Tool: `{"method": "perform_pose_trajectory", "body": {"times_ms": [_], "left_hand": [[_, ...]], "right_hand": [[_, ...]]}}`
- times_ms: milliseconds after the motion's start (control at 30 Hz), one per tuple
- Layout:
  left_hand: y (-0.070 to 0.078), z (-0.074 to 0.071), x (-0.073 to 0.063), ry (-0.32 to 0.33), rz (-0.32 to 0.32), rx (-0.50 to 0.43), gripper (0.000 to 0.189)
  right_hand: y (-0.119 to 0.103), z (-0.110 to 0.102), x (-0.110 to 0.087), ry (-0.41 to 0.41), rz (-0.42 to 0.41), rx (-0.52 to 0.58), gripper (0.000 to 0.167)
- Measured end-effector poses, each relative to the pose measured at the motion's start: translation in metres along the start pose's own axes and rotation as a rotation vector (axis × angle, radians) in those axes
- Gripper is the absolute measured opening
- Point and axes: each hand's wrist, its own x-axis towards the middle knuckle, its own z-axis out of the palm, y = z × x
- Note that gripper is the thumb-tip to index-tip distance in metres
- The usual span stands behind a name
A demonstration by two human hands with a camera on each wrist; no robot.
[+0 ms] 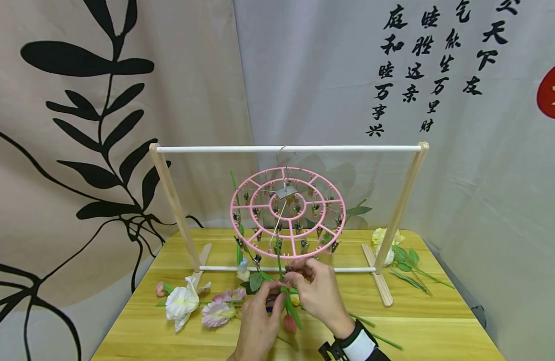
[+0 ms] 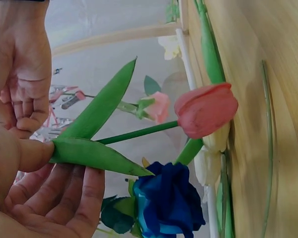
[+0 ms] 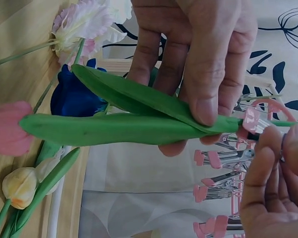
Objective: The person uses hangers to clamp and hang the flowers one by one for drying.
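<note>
My left hand (image 1: 261,316) pinches an artificial tulip (image 2: 206,110) by its stem and green leaves, its pink bloom hanging downward. Just above, my right hand (image 1: 322,296) holds a pink-tipped metal clip (image 3: 251,121) between thumb and fingers; the tulip's stem runs through this clip. Both hands are below the front edge of a round pink clip hanger (image 1: 342,210), which hangs from a white rod (image 1: 350,149). Behind the tulip, a blue rose (image 2: 171,198) and a pink rose (image 2: 156,106) show head down in the left wrist view. Fingers partly cover the clip.
A wooden stand (image 1: 401,208) carries the rod, with a lower white bar (image 1: 359,269) behind the hands. A white flower (image 1: 182,303) and a pale purple flower (image 1: 218,313) lie left on the table (image 1: 440,331). Pale yellow flowers (image 1: 388,238) lie right.
</note>
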Motion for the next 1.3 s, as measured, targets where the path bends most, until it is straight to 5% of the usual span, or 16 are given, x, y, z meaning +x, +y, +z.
{"method": "perform_pose_trajectory", "body": {"times_ms": [233, 433, 1167, 1300], "left_hand": [[0.0009, -0.0001, -0.0001, 0.016, 0.029, -0.017, 0.017], [0.0010, -0.0007, 0.0004, 0.027, 0.048, -0.017, 0.016], [0.0039, -0.0015, 0.0021, 0.036, 0.020, -0.019, 0.015], [0.0037, -0.0019, 0.0028, 0.045, 0.020, -0.034, 0.015]], "right_hand": [[-0.0019, -0.0018, 0.0010, 0.026, -0.054, 0.003, 0.014], [-0.0057, -0.0018, 0.0019, 0.044, -0.022, 0.001, 0.026], [-0.0068, -0.0009, 0.0001, 0.013, 0.077, -0.001, 0.006], [-0.0054, 0.0004, -0.0008, 0.011, 0.066, -0.020, 0.013]]}}
